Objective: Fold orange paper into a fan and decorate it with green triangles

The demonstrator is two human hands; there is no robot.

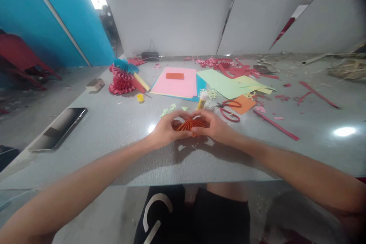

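Note:
An orange pleated paper fan [191, 124] is spread between my two hands, just above the table. My left hand [173, 126] grips its left side, thumb in front and fingers curled behind. On the other side my right hand [211, 125] pinches it the same way, and the thumbs nearly meet at the fan's lower middle. Right behind my fingers a glue stick [201, 100] stands uncapped. Red-handled scissors [231, 109] lie to the right of my right hand, partly on an orange paper square [243, 104]. Small green paper triangles [173, 108] lie beyond my left hand.
Pink sheets [174, 85] with an orange folded strip [175, 76] lie behind. Green sheets [228, 84] and red paper strips [277, 125] spread rightward. Leftward are red pleated paper [121, 82], a yellow cap [140, 98], a small box [95, 85] and a phone [60, 127].

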